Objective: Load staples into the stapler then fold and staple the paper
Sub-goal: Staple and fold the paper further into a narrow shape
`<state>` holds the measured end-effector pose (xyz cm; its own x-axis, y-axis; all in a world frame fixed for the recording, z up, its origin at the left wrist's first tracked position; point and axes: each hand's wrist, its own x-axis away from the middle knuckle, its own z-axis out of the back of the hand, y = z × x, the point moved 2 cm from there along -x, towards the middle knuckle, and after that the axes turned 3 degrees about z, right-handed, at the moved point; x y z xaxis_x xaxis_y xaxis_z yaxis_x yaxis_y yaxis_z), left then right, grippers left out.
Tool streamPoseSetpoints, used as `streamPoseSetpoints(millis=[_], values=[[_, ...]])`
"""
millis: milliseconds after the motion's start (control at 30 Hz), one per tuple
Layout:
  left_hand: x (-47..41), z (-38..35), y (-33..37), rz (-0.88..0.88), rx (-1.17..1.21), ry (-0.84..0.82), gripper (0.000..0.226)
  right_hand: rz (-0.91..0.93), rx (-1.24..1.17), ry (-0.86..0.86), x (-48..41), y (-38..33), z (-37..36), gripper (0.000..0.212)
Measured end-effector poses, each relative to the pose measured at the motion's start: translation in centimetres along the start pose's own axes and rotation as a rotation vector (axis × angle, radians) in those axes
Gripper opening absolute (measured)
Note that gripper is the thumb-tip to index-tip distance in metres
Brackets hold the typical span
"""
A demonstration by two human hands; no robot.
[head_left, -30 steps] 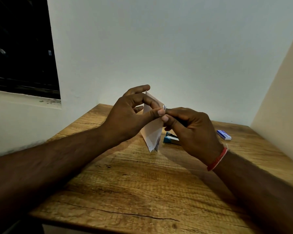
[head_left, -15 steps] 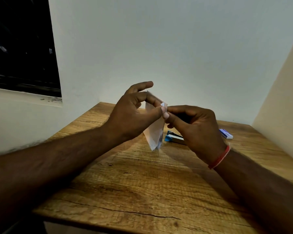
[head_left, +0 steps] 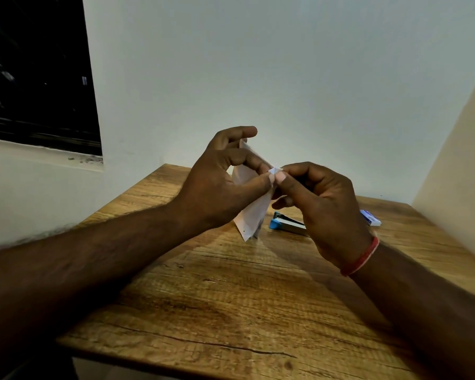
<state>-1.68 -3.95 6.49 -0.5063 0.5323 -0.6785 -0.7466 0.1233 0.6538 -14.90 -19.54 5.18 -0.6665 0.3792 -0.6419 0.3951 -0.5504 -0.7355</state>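
A folded white paper [head_left: 251,215] hangs above the wooden table [head_left: 231,297], its lower tip pointing down. My left hand [head_left: 220,185] pinches its upper edge between thumb and fingers. My right hand [head_left: 321,207] pinches the same edge right beside it, where a small folded corner [head_left: 274,170] sticks up between the fingertips. Behind my right hand the blue and silver stapler [head_left: 285,224] lies on the table, partly hidden. A small blue and white staple box [head_left: 370,218] lies further right.
The table stands in a corner, with a white wall behind and a cream wall [head_left: 455,174] on the right. A dark window [head_left: 36,72] is at the upper left. The table's front edge [head_left: 203,363] is near me.
Both hands stay pinched on the paper's top edge. A small corner of paper now shows folded up between the fingertips, and more of the stapler is uncovered.
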Motion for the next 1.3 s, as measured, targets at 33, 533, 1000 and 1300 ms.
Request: streamPoseSetpoints(millis=[33, 533, 1000, 1300], values=[[0.0, 0.0, -0.1, 0.004, 0.004, -0.005, 0.009, -0.012, -0.013, -0.004, 0.0, 0.0, 0.0, 0.014], [0.6, -0.6, -0.3, -0.063, -0.128, 0.025, 0.028, 0.081, 0.161, 0.087, 0.0, -0.7, -0.2, 0.016], [0.3, -1.2, -1.5, -0.014, -0.158, -0.087, 0.009, 0.034, 0.109, 0.1, -0.3, 0.2, 0.3, 0.015], [0.2, -0.8, -1.6, -0.031, -0.13, -0.044, 0.004, -0.058, 0.153, 0.042, 0.2, 0.4, -0.2, 0.013]])
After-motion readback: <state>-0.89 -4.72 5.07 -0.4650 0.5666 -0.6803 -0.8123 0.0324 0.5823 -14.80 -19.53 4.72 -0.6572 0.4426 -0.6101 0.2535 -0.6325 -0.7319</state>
